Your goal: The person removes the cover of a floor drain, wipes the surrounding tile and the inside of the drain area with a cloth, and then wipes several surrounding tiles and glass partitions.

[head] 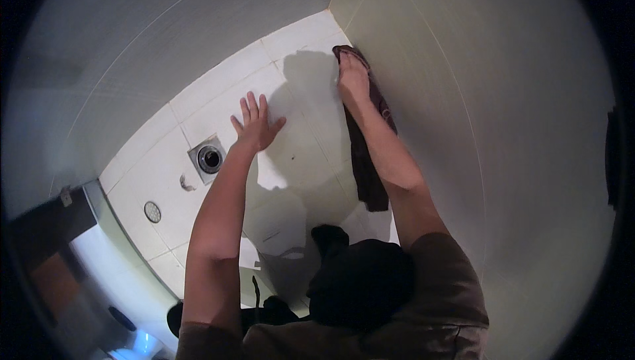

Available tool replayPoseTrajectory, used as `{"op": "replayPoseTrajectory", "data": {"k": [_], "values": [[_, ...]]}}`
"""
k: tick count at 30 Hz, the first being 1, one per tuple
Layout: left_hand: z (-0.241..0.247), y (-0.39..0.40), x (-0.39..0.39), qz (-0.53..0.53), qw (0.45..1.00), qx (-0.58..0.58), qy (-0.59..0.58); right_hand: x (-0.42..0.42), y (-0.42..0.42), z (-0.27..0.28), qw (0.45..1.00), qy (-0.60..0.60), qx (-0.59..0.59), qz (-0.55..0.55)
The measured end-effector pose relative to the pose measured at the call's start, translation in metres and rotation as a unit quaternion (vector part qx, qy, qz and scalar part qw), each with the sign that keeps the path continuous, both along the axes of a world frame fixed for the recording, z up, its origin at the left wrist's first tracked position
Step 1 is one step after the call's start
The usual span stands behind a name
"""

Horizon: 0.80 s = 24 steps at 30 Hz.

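Observation:
My left hand [256, 124] rests with its fingers spread on the white tiled floor [233, 107], holding nothing. Just below and left of it is an open floor drain [209, 158] in a square metal plate. At the foot of the right wall, my right hand [353, 77] presses on a dark maroon cloth [368, 171]. The cloth lies stretched along the wall's base, and part of it is hidden under my right forearm. A round perforated drain cover [153, 211] lies on the tiles farther left, and a small pale scrap [186, 183] is beside the drain.
Grey tiled walls [198, 32] meet the floor behind and to the right [436, 112]. A raised sill [134, 241] edges the floor at the left, with a dark slipper [122, 318] beyond it. My dark-clad knee [364, 280] is bent at the bottom.

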<state>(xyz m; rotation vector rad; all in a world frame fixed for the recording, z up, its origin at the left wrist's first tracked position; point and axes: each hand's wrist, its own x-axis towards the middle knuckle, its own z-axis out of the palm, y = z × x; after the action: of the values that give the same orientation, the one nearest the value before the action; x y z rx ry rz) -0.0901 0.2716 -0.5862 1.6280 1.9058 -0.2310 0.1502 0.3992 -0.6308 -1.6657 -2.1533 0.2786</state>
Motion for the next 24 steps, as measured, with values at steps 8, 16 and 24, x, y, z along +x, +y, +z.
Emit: {"op": "replayPoseTrajectory", "data": {"k": [8, 16, 24], "values": [[-0.008, -0.004, -0.004, -0.011, 0.997, -0.071, -0.028, -0.067, 0.060, 0.006, 1.000, 0.014, -0.019, -0.020], [-0.017, -0.010, -0.015, -0.003, 0.997, -0.064, -0.047, -0.060, 0.035, 0.010, 0.995, -0.029, -0.051, -0.076], [-0.020, -0.012, -0.015, 0.001, 0.997, -0.035, -0.063, -0.085, 0.070, 0.033, 0.989, 0.061, -0.120, -0.061]]}}
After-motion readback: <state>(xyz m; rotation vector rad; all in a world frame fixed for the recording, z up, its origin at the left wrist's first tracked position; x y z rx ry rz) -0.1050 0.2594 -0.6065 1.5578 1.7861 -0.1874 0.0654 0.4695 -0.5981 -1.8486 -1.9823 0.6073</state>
